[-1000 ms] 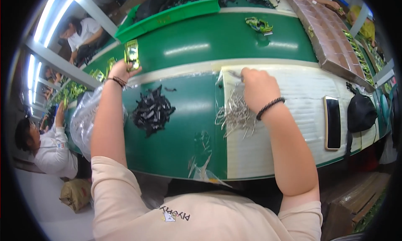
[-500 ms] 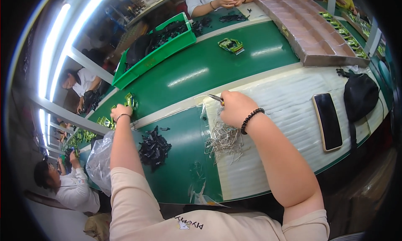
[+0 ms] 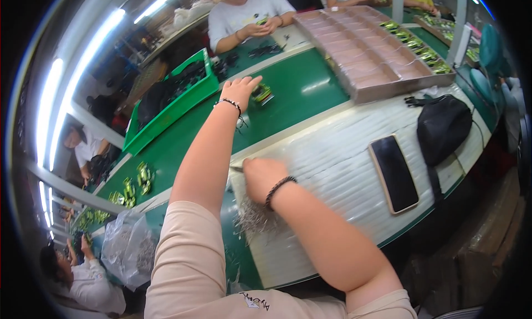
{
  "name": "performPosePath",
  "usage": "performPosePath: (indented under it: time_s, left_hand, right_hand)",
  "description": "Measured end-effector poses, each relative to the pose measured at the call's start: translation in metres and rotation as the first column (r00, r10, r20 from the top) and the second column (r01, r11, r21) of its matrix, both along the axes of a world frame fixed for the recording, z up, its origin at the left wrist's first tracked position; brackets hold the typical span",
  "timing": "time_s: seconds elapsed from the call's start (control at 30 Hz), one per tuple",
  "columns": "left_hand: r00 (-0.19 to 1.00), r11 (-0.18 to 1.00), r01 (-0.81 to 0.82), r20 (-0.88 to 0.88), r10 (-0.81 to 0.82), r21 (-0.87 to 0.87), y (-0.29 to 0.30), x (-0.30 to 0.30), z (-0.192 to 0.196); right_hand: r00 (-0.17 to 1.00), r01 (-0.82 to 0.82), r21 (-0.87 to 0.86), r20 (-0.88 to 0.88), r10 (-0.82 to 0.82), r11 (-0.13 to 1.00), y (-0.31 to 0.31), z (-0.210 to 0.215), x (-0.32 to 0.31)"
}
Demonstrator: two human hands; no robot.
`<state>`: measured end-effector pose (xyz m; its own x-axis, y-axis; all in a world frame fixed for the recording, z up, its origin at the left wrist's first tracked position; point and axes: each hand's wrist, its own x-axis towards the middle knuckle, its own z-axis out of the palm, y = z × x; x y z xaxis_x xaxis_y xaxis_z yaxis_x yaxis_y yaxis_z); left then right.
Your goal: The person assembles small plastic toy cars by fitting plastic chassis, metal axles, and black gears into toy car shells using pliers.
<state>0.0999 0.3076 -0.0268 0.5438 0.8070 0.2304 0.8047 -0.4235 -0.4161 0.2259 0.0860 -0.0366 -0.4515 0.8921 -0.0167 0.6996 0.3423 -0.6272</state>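
Observation:
My left hand (image 3: 239,92) reaches far out over the green conveyor belt (image 3: 299,83) and touches a small green-and-yellow part (image 3: 262,93) lying there. My right hand (image 3: 261,176) rests on the white ribbed mat (image 3: 338,169), fingers closed on a thin metal piece at the edge of a heap of thin wire springs (image 3: 256,219). Both wrists wear dark bead bracelets.
A dark phone (image 3: 394,173) and a black pouch (image 3: 444,128) lie on the mat at right. A brown compartment tray (image 3: 370,53) sits beyond. A green bin (image 3: 173,105), more green parts (image 3: 133,185), a clear plastic bag (image 3: 128,247) and seated workers surround the belt.
My left arm has stretched forward across the belt to the green part. My head has turned right, shifting the view. The right hand stays on the springs.

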Motion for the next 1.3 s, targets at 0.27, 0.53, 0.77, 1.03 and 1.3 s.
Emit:
performPosePath:
  time_s: [0.27, 0.53, 0.77, 1.03, 1.3]
  left_hand:
    - [0.994, 0.982, 0.104, 0.039, -0.099, -0.157, 0.001, 0.035, 0.036]
    - [-0.105, 0.788, 0.449, 0.851, 0.515, -0.422, -0.193, -0.015, 0.077]
    - [-0.551, 0.614, 0.631, 0.283, 0.785, -0.475, -0.318, -0.086, 0.047]
    - [-0.620, 0.644, 0.764, 0.233, 0.749, -0.038, -0.320, -0.114, 0.015]
    - [-0.673, 0.687, 0.719, 0.354, 0.649, 0.105, -0.324, -0.108, 0.011]
  right_hand:
    - [1.000, -0.008, 0.020, 0.010, 0.008, 1.000, -0.004, 0.004, 0.006]
    - [1.000, 0.012, 0.024, -0.013, -0.012, 1.000, 0.001, -0.004, 0.010]
    - [0.950, 0.188, 0.049, -0.263, -0.169, 0.981, -0.002, 0.003, -0.006]
    - [0.571, 0.026, -0.138, -0.811, -0.128, 0.990, -0.044, 0.029, -0.036]
    - [0.549, -0.119, -0.036, -0.835, 0.036, 0.992, -0.078, 0.013, -0.067]
